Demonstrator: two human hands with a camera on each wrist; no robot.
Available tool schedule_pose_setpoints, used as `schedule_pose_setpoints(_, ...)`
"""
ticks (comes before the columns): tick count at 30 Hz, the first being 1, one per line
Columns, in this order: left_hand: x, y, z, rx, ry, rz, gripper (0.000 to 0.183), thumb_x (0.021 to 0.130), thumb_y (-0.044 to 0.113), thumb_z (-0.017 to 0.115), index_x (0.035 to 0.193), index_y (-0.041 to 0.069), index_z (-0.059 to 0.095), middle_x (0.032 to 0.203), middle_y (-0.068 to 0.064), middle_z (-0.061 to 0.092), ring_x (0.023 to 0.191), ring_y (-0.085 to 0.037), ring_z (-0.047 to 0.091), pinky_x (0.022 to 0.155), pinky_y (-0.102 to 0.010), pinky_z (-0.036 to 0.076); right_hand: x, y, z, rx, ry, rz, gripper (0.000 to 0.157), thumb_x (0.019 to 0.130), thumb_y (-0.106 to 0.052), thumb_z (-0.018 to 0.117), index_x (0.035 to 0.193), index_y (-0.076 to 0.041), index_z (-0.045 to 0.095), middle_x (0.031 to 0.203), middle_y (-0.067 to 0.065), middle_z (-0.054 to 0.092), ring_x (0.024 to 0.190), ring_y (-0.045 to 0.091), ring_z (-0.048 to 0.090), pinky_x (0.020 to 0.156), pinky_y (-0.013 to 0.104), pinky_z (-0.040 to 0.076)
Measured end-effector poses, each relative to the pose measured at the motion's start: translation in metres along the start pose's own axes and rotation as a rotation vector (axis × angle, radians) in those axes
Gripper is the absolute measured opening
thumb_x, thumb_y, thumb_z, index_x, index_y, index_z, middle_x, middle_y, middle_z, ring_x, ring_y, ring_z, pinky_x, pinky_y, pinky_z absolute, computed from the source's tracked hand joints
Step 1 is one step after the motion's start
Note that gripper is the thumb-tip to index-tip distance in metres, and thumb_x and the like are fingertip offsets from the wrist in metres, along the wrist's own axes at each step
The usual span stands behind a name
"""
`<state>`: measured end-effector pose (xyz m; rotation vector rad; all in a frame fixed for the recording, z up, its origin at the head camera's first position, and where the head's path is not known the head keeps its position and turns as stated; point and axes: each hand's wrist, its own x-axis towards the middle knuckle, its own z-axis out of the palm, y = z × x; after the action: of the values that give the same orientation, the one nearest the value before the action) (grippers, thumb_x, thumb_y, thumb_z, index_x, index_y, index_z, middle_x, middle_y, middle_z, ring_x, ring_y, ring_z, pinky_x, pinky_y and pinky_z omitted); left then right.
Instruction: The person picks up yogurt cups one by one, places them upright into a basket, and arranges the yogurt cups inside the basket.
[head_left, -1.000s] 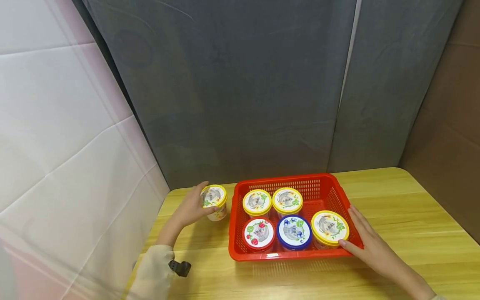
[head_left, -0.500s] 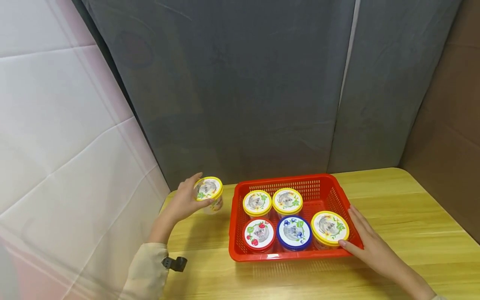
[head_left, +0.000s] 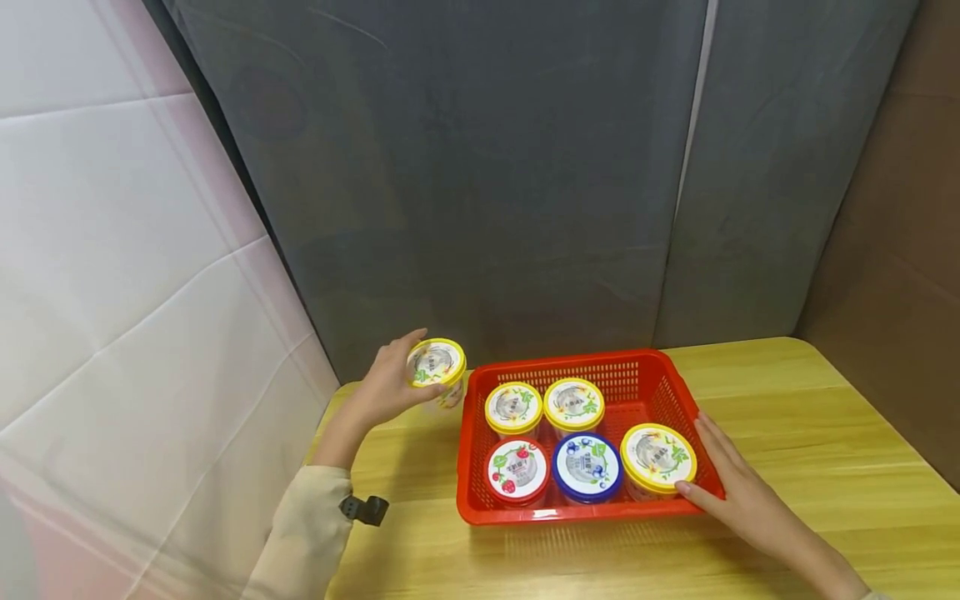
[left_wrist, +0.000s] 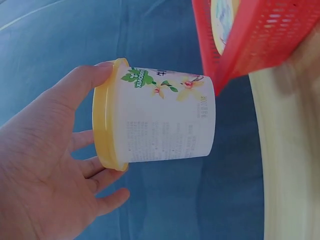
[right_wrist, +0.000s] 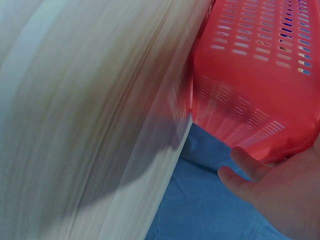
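My left hand (head_left: 393,379) grips a white tub with a yellow lid (head_left: 437,362) by its lid, thumb on the near side and fingers on the far side. Vanilla flowers and small print show on the side of this tub (left_wrist: 165,117) in the left wrist view. It hangs above the table, just left of the red plastic basket (head_left: 501,516). My right hand (head_left: 742,492) rests at the basket's right side, fingers straight along the outside and thumb over the rim beside a yellow-lidded tub (head_left: 658,457). In the right wrist view two fingers (right_wrist: 237,183) extend past the basket wall.
Also in the basket stand two more yellow-lidded tubs at the back, a red-lidded tub (head_left: 517,470) and a blue-lidded tub (head_left: 588,467) in front. A wooden table (head_left: 810,408) bears the basket. Grey panels (head_left: 480,183) rise behind, a white wall (head_left: 150,250) at left.
My left hand has lifted the yellow-lidded tub off the table, first slightly leftward, then back right toward the basket. The right hand has stayed in place.
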<state>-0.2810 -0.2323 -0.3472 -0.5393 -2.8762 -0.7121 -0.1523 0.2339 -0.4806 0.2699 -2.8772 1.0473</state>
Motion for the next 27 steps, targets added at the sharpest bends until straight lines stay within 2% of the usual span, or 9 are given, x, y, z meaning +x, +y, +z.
schedule_pose_setpoints(7,0.013,0.02,0.006,-0.012,-0.023,0.019,0.092,0.074,0.046,0.076,0.147,0.018,0.028,0.143,-0.005,0.042,0.125,-0.027,0.039,0.1,-0.05,0.044,-0.001,0.0,0.0,0.006,0.007,-0.008,0.097,0.085,-0.053,0.061,0.153,-0.025,-0.002,0.161,0.014,0.003,0.138,0.052,0.023,0.093,0.074,0.032)
schedule_pose_setpoints(18,0.035,0.055,0.03,-0.027,-0.04,0.085,0.094,0.071,0.043,0.078,0.147,0.027,0.026,0.139,-0.003,0.045,0.123,-0.024,0.04,0.097,-0.048,0.049,0.0,0.002,0.001,0.005,0.015,-0.015,0.096,0.085,-0.053,0.06,0.153,-0.026,-0.002,0.161,0.014,0.003,0.137,0.052,0.024,0.093,0.074,0.032)
schedule_pose_setpoints(27,0.047,0.08,0.048,-0.035,-0.042,0.125,0.096,0.071,0.04,0.078,0.148,0.024,0.024,0.145,-0.004,0.041,0.128,-0.025,0.038,0.101,-0.049,0.046,-0.001,0.003,0.002,0.003,0.027,-0.025,0.096,0.085,-0.052,0.062,0.153,-0.025,-0.001,0.161,0.013,0.004,0.137,0.052,0.025,0.094,0.074,0.031)
